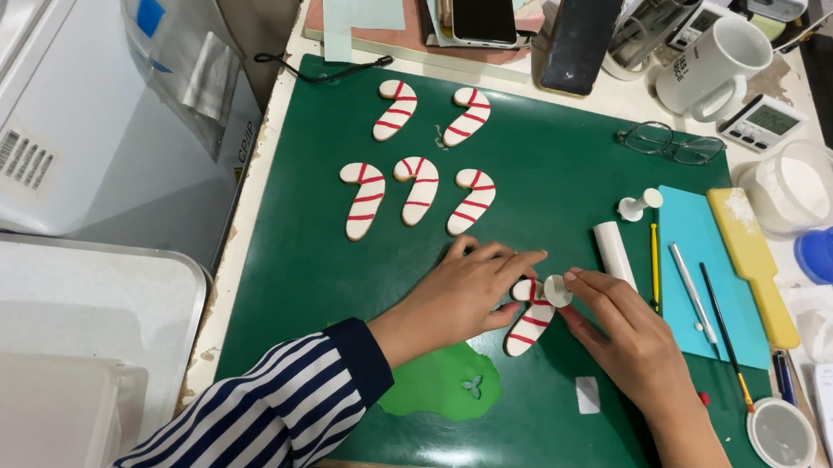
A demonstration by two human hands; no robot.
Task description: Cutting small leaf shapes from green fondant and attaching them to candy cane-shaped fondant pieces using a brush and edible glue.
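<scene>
A red-striped white candy-cane cookie [530,326] lies near the middle of the green mat [552,176]. My left hand [461,293] rests on the mat with its fingertips touching the cookie's curved top. With my right hand [623,337] I pinch a small white plunger cutter [557,291] and press it on the top of the same cookie. Several finished candy-cane cookies [420,189] lie in two rows further up the mat. A flat piece of green icing [444,382] with leaf-shaped cut-outs lies just below my left wrist.
A white rolling pin [615,251], another small plunger cutter [637,204], a blue mat [707,239] with thin tools and a yellow paddle [751,258] lie right of my hands. Glasses [668,143], mug [718,55], timer, powder bowl [802,187] and blue lid stand beyond.
</scene>
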